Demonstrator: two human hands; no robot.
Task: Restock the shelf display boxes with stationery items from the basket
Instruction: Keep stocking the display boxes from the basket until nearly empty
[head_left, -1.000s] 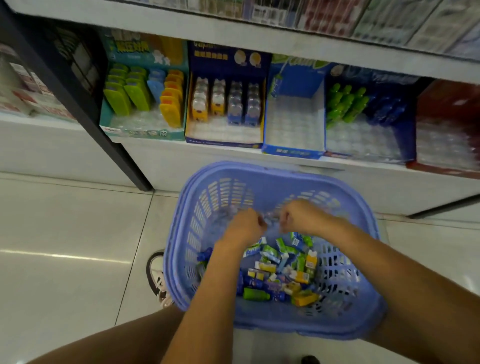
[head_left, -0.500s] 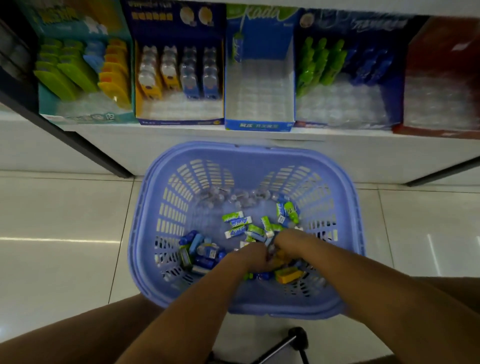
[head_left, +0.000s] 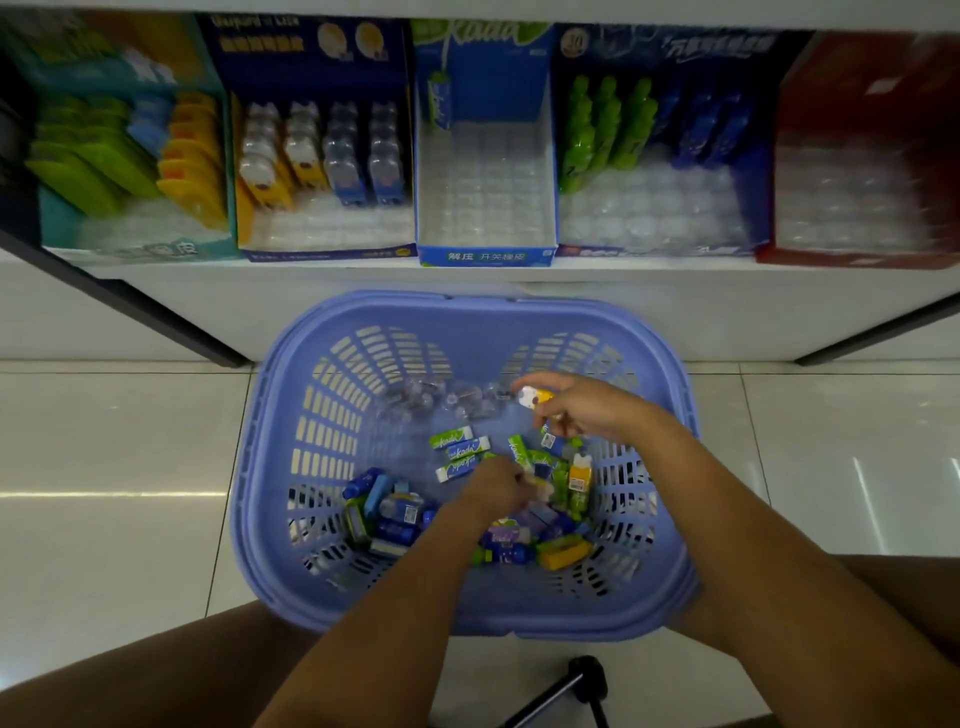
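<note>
Now the right grip (head_left: 587, 413) is lifted clear of the pile (head_left: 395, 514), where half a second ago both grips were buried side by side. A small yellow and white piece (head_left: 535, 399) is pinched between its thumb and fingers, which are closed narrowly round it. One item is therefore judged to be picked and ready for the shelf (head_left: 363, 301).

Beyond this grip and to its left, a dark blue box (head_left: 327, 254) with rows of similar yellow and blue pieces is seen on the shelf; the piece is probably meant for it.

The left grip (head_left: 496, 491), nearer and to the left of the right one, is kept low in the basket (head_left: 467, 306). Its fingers are curled down into the loose stationery, and whether anything is held there cannot be told.

The remaining stock is spread under and around the left grip, with green and white erasers (head_left: 460, 449) just beyond it. Several boxes are largely unfilled, so much restocking is judged to remain.
</note>
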